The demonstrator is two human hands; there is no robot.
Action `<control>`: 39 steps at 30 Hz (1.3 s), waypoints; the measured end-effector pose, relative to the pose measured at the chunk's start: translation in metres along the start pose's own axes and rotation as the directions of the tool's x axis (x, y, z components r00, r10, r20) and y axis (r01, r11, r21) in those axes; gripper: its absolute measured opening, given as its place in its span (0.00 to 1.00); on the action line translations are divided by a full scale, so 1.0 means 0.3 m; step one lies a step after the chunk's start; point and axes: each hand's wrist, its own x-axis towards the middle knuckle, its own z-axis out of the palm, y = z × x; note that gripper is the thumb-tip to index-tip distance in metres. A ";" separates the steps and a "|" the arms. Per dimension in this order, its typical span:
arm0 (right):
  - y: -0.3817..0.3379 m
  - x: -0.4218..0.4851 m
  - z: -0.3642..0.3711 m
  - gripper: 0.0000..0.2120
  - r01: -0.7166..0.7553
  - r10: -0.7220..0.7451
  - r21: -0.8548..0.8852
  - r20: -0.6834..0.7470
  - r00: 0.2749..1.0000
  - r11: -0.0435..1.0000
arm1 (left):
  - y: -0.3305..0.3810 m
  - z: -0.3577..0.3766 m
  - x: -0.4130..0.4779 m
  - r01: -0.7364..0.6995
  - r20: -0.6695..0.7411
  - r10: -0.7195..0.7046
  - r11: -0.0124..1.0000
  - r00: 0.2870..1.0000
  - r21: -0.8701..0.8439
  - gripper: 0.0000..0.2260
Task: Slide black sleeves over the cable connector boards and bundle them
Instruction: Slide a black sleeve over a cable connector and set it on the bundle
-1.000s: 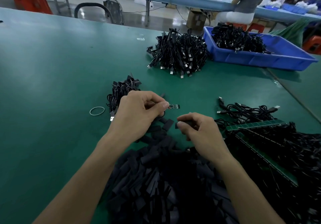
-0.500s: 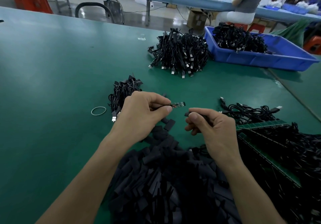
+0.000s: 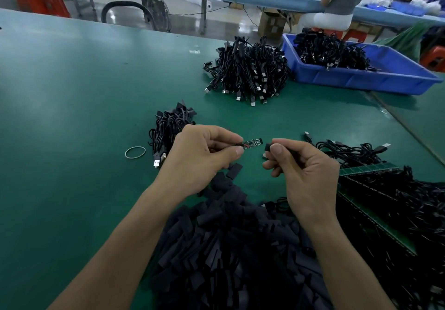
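My left hand [image 3: 202, 155] pinches a cable at its small connector board [image 3: 252, 142], which sticks out to the right above the green table. My right hand [image 3: 303, 165] pinches a black sleeve [image 3: 267, 148] between thumb and forefinger, its open end facing the board, a short gap apart. Below both hands lies a large heap of loose black sleeves [image 3: 231, 249]. A small bundle of sleeved cables [image 3: 168, 129] sits behind my left hand.
A rubber band [image 3: 135, 152] lies left of the small bundle. A big pile of bundled cables [image 3: 248, 69] and a blue bin [image 3: 375, 78] of cables stand further back. Unsleeved cables with green board strips [image 3: 370, 168] lie at the right. A seated person works at the far table.
My right hand has lifted from the sleeve heap with a sleeve and turned it toward the board. My left hand has raised the board slightly.
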 end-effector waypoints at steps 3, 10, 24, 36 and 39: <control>-0.006 0.000 0.006 0.07 -0.003 0.003 0.002 -0.006 1.000 1.000 | 0.000 0.003 -0.003 0.013 0.006 -0.013 1.000 1.000 -0.016 0.05; 0.003 -0.006 -0.007 0.08 0.004 -0.004 0.006 0.015 1.000 1.000 | -0.003 0.009 -0.004 0.018 0.015 -0.018 0.999 1.000 -0.034 0.05; -0.007 0.001 0.000 0.07 -0.007 0.006 -0.034 -0.030 1.000 0.999 | 0.005 0.016 -0.011 0.031 0.051 -0.029 0.999 0.998 -0.028 0.04; 0.000 0.003 -0.003 0.08 -0.002 0.004 -0.030 0.046 0.999 1.000 | 0.008 0.013 -0.012 0.031 0.098 -0.026 0.998 0.995 -0.050 0.03; 0.003 0.017 -0.013 0.09 -0.022 0.022 -0.001 0.106 0.994 1.000 | 0.012 0.006 -0.010 0.035 0.115 -0.027 0.997 0.993 -0.072 0.04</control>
